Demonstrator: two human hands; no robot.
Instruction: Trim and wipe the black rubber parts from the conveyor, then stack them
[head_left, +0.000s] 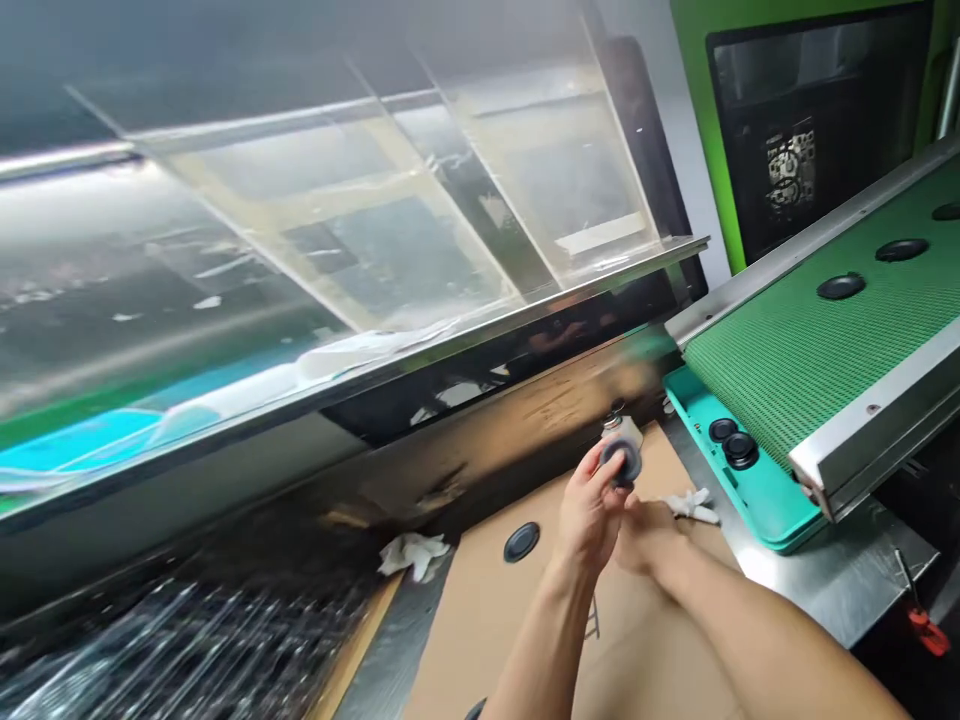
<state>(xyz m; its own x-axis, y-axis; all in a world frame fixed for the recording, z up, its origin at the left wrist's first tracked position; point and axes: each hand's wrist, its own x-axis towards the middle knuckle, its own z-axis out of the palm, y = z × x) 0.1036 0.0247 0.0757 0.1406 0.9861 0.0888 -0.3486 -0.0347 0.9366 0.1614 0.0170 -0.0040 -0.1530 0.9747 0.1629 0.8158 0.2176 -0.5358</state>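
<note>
Dark round disc (pixel 628 464) stood raised above the cardboard sheet (pixel 480 620), right of the scene's middle, with one broad face turned toward the near side and its rim standing roughly upright, tilted a little. Being round, it showed no clear long axis; its outline was slightly soft, so the exact slant of that face was hard to judge. The left hand (pixel 592 508) held it at the left and near part of the rim, the thumb pressed over the near face and the forefinger curled up behind, the two clamped together on the disc between them. The right hand (pixel 646 532) was close by on the right, low against the left hand and partly covered by it; whether its fingers were apart, together or touching the disc could not be told. The left forearm rose steeply from the near edge, the wrist fairly straight, while the right forearm slanted in from the near right corner toward the left and far side. Just beyond the disc was a small pale container (pixel 628 430). A flat black disc (pixel 521 541) lay on the cardboard to the left of the hands, and a white glove (pixel 694 505) lay to their right, near the teal tray (pixel 772 515) under the end of the green conveyor belt (pixel 795 345).
</note>
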